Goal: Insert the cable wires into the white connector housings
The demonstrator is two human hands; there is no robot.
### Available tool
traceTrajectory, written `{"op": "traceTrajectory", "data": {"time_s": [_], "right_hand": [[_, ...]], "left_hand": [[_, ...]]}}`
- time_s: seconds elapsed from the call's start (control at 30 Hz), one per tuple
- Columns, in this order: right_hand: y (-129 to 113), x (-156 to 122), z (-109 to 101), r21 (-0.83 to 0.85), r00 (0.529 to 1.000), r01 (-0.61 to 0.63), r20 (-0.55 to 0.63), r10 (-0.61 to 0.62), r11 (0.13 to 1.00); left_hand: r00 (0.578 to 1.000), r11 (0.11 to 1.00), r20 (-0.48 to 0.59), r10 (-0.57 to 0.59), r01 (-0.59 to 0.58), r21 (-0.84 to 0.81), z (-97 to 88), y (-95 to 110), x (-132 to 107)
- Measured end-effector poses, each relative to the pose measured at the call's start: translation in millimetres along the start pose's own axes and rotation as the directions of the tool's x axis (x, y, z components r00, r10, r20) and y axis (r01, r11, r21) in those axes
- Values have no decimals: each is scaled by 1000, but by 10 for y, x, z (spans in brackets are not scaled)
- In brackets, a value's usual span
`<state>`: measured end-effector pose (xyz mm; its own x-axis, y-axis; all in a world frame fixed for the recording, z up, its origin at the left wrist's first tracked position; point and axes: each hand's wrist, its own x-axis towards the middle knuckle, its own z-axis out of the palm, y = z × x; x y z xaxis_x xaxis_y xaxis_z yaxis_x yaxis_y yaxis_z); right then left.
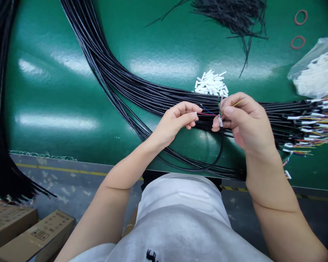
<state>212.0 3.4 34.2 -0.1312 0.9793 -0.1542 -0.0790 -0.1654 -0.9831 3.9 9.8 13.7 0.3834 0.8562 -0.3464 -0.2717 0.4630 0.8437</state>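
Observation:
My left hand [177, 122] is closed in a pinch on a small white connector piece and the end of a thin red wire [207, 114]. My right hand [242, 118] is closed around the stripped end of a black cable [221, 147], with thin blue, green and yellow wires sticking out between the fingers. The cable loops down below my hands toward the table's front edge. Both hands hover over a thick bundle of black cables [120, 82], just in front of a small pile of white connector pieces [211, 84].
The green table [57, 91] carries the cable bundle, whose coloured wire ends [317, 123] fan out at the right. A clear bag of white parts [318, 71], two red rubber rings [299, 29] and loose black strands [235, 16] lie at the back. Cardboard boxes [30, 233] stand on the floor at the left.

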Motion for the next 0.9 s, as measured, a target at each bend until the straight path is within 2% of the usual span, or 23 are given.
{"op": "traceTrajectory", "data": {"time_s": [0.1, 0.3, 0.5, 0.6, 0.7, 0.8, 0.9], "right_hand": [[-15, -11, 46, -10, 999, 40, -31, -40, 999], [-95, -50, 52, 71, 993, -105, -46, 109, 992], [-100, -39, 48, 146, 988, -138, -46, 146, 980], [-66, -36, 27, 148, 997, -66, -39, 73, 987], [-35, -51, 3, 82, 997, 50, 49, -54, 995], [-13, -84, 18, -140, 971, 225, 114, -210, 964], [-1, -115, 77, -406, 925, 358, 31, -379, 841]], "left_hand": [[1000, 1000, 14, 0, 0, -8, 3, -3, 4], [1000, 999, 19, 10, -10, -33, 6, 3, -2], [1000, 996, -4, -23, 22, -90, 6, 17, -5], [999, 992, -6, -48, 47, -113, 0, 18, 5], [999, 991, 2, -50, 50, -126, -7, 6, 18], [999, 994, 38, -31, 34, -101, -3, -13, 20], [994, 997, 106, 25, -17, -71, 23, -33, -1]]}}
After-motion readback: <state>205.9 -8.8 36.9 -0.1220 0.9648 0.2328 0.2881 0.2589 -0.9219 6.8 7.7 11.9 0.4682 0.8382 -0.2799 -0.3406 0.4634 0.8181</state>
